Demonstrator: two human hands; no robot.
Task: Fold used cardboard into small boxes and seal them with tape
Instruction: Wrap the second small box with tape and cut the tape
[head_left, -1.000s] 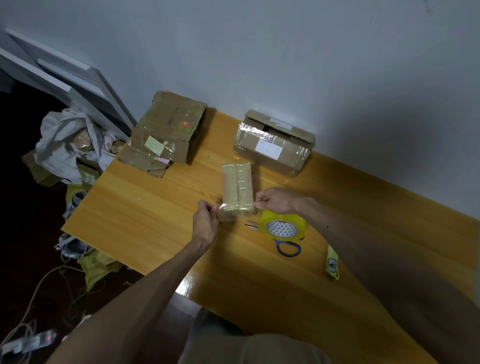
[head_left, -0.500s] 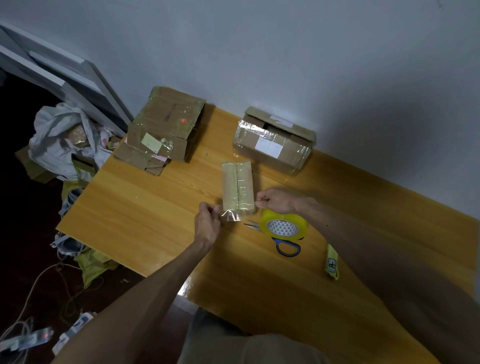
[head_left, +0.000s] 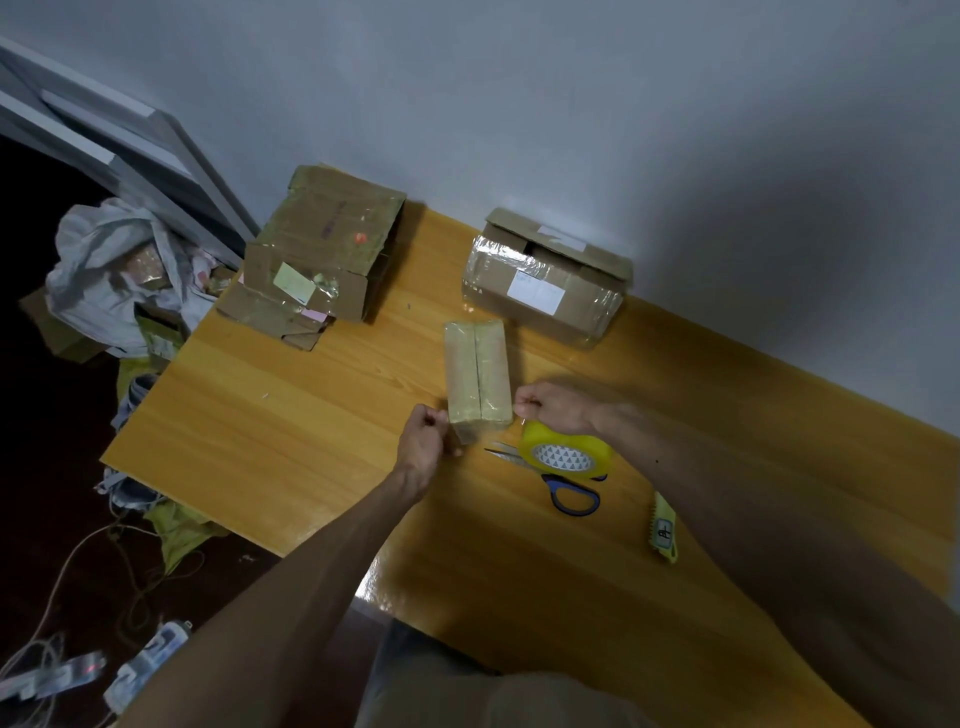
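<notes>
A small, long cardboard box (head_left: 477, 371) lies on the wooden table (head_left: 291, 426), its two top flaps meeting in a centre seam. A strip of clear tape (head_left: 475, 418) stretches across the box's near end. My left hand (head_left: 425, 444) pinches the tape's left end beside the box's near left corner. My right hand (head_left: 553, 408) pinches the right end at the near right corner. A yellow roll of tape (head_left: 566, 452) sits just under my right hand, lying over blue-handled scissors (head_left: 563, 488).
A taped box (head_left: 543, 291) stands against the wall at the back. A stack of flattened cardboard (head_left: 319, 260) lies at the back left corner. A yellow utility knife (head_left: 664, 527) lies to the right. Bags, cables and clutter fill the floor on the left.
Both hands have drawn the tape strip down onto the box's near end; it hung loose off the front before. The box has not moved.
</notes>
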